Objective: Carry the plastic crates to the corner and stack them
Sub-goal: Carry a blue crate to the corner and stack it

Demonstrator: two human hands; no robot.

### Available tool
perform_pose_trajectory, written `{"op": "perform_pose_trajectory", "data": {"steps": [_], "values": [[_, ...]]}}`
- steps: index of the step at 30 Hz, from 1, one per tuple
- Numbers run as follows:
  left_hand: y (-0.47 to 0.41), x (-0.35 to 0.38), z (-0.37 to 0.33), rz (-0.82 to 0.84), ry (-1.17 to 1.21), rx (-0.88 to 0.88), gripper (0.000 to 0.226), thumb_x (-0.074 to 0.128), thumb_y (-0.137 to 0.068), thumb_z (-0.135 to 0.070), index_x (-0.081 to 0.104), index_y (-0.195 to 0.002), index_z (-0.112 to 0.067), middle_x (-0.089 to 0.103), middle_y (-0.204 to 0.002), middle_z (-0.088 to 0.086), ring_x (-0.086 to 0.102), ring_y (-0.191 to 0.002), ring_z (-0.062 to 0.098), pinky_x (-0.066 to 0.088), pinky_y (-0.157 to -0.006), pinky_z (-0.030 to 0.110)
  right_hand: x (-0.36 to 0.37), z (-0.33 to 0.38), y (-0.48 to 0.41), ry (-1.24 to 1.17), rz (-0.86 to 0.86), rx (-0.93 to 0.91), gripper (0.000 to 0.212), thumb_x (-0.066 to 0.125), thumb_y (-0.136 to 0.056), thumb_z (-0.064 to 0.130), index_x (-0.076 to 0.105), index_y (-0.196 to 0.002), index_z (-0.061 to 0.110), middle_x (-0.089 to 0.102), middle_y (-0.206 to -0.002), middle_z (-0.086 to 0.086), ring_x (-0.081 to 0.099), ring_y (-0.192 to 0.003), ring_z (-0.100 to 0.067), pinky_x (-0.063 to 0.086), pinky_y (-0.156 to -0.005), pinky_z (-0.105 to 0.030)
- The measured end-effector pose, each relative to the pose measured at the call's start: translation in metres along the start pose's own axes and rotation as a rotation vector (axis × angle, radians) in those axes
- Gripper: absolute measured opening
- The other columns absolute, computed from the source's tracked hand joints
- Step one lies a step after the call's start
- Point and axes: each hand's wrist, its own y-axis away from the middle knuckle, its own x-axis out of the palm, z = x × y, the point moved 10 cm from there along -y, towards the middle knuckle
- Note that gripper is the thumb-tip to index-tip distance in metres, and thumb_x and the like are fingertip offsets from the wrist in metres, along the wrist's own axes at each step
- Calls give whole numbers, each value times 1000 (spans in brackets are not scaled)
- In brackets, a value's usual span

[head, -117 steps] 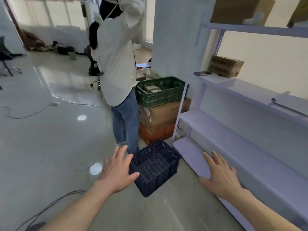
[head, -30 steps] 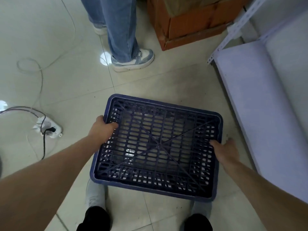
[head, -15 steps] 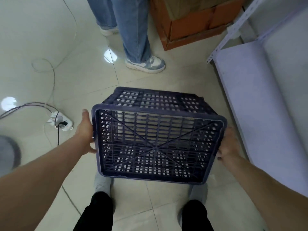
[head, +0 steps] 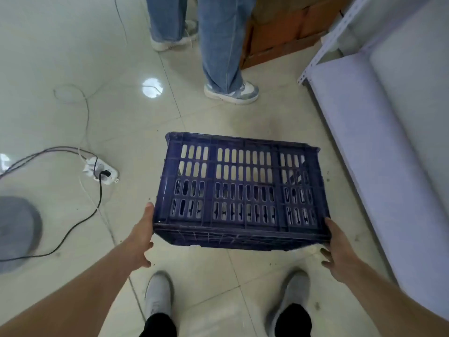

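We hold the blue plastic crate (head: 240, 190) tipped — left hand (head: 143, 237) and right hand (head: 337, 249) clasp its ends. A shelf (head: 364, 117) stands beside it.

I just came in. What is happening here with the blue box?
A person holds a dark blue slotted plastic crate by its two ends, the left hand on one and the right hand on the other. The crate is tipped, a side wall facing the camera. Another person in blue jeans stands just beyond it.
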Motion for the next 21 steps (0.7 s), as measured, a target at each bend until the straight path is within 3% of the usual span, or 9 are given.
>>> {"op": "perform_pose_trajectory", "data": {"steps": [2, 6, 10, 13, 17, 19, 21], "values": [[-7, -2, 20, -2, 2, 1, 101, 27, -73, -95, 30, -155, -36, 29, -163, -2, 29, -147, 31, 25, -110, 66, -7, -23, -4, -35, -22, -10, 71, 54, -96, 64, 42, -156, 29, 41, -161, 0, 39, -147, -29, 27, -119, -52], [-14, -3, 56, -34, 17, 14, 97, 30, -82, -88, 30, -156, -26, 33, -161, 2, 32, -145, 31, 23, -113, 60, -18, -56, -14, -45, -53, -9, 62, 59, -97, 56, 49, -150, 25, 49, -155, -1, 47, -140, -28, 32, -114, -46], [-13, 4, 92, -23, 3, -39, 100, 29, -84, -87, 31, -156, -17, 32, -162, 5, 28, -148, 31, 21, -117, 57, -25, -85, -22, 14, -19, 11, 40, 55, -99, 54, 60, -122, 21, 61, -132, -8, 54, -126, -27, 30, -118, -49], [-8, 12, 100, -19, -20, -39, 101, 28, -83, -87, 31, -157, -17, 31, -162, 5, 25, -149, 31, 18, -118, 57, -32, -91, -26, 111, -41, 12, 40, 54, -98, 60, 66, -100, 22, 63, -133, -14, 53, -130, -34, 34, -114, -50], [-5, 13, 52, -143, -62, 132, 85, 30, -95, -73, 40, -149, -7, 43, -153, 14, 37, -141, 35, 25, -114, 52, -27, -46, -37, 240, -57, -179, 49, 49, -102, 58, 62, -117, 13, 62, -106, -3, 57, -96, -27, 42, -92, -39], [-4, 10, 4, -200, -66, 286, 79, 33, -96, -70, 45, -144, -7, 51, -142, 12, 47, -127, 32, 34, -106, 48, -13, -10, -40, 224, -20, -288, 42, 52, -101, 56, 57, -124, 21, 60, -113, 0, 56, -102, -25, 42, -94, -37], [-6, 20, -33, -139, -18, 386, 82, 38, -89, -78, 54, -137, -14, 60, -131, 2, 56, -115, 23, 42, -96, 43, 5, 16, -46, 149, 48, -354, 47, 57, -95, 60, 59, -126, 26, 64, -127, -1, 60, -112, -24, 46, -94, -39]]}}
